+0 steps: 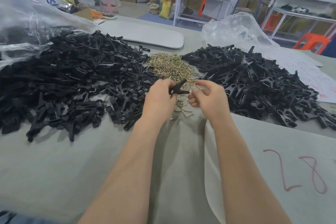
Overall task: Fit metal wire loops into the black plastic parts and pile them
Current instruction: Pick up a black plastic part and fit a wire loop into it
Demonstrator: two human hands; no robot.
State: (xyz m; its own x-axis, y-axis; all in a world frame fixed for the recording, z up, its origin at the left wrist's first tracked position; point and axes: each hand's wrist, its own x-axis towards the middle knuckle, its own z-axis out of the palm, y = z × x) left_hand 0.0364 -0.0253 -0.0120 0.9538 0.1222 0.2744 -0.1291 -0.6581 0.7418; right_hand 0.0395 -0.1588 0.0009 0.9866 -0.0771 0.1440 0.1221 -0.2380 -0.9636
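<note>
Head view: gripped one black plastic part point(179, 87) in the left grip point(160, 96), fingers curled round its rear end, front end tilted up toward 1 o'clock. Pinched a thin wire loop point(196, 83) between thumb and forefinger of the right grip point(207, 96), other fingers curled loosely, loop just beside the part's front end; could not tell whether touching. Held both above the near edge of a heap of brass-coloured loops point(171, 65), which spread toward 12 o'clock. Worked over a grey table point(54, 169). Had a broad left pile point(72, 78) of black parts at 9 o'clock and a right pile point(254, 82) at 3 o'clock, both touching the heap. Had a clear bag point(21, 14) at 10 o'clock, a grey board point(145, 34) at 12 o'clock, and red numerals point(300, 169) at 4 o'clock.
</note>
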